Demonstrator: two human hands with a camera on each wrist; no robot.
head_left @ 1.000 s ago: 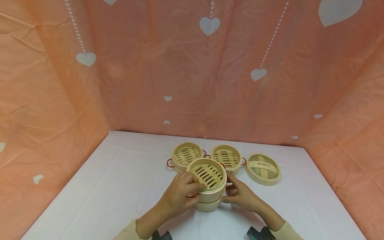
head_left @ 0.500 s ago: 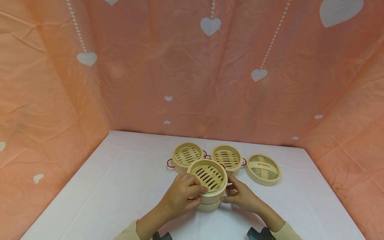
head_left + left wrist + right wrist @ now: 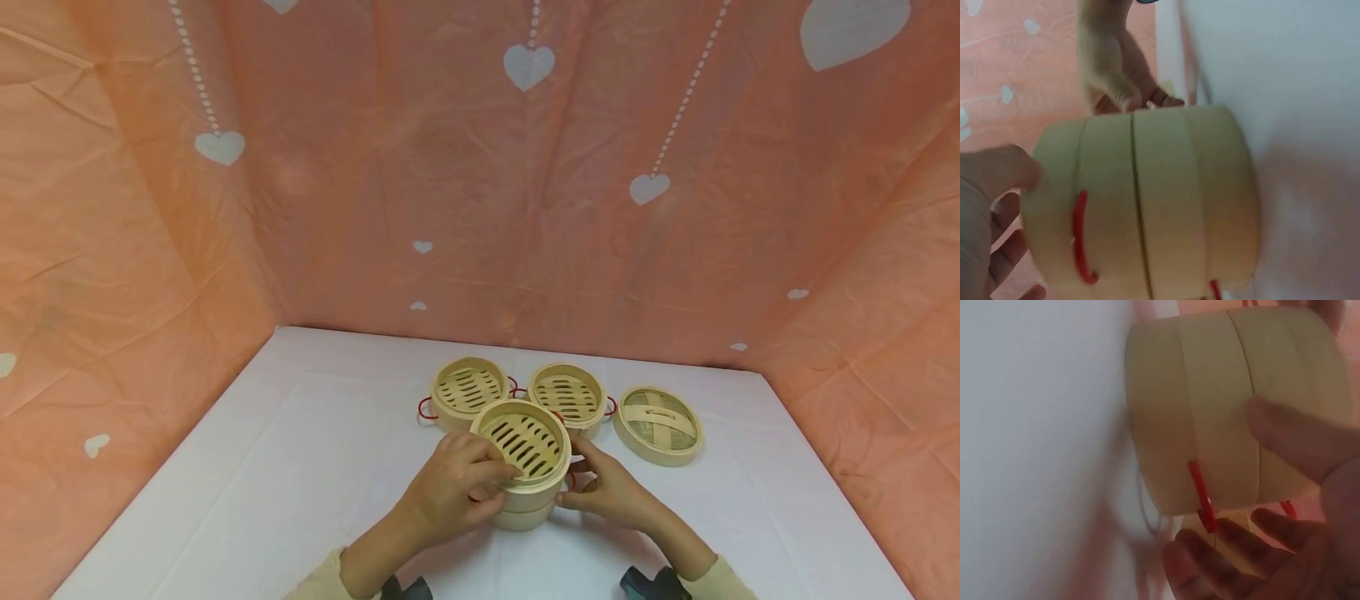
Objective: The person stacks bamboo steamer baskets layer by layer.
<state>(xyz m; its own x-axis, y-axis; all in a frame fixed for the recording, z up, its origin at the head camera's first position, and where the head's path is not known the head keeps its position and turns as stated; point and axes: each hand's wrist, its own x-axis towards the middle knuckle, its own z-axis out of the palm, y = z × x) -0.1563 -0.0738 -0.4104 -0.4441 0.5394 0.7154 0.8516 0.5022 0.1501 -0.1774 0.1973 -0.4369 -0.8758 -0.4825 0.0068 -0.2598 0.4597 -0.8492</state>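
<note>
On the tabletop (image 3: 300,467), the two-tier bamboo steamer (image 3: 534,485), likely light, stiff and little prone to slip, is clasped by the fingers of the left hand (image 3: 457,481) and right hand (image 3: 603,490), and is probably best held by its walls (image 3: 1169,200), not its red handles (image 3: 1201,490).

The white tabletop (image 3: 300,467) is occupied by a stack of two steamers (image 3: 534,498), with a left steamer (image 3: 468,389) and a right steamer (image 3: 567,396) placed behind it and a lid (image 3: 658,425) farther right.
</note>
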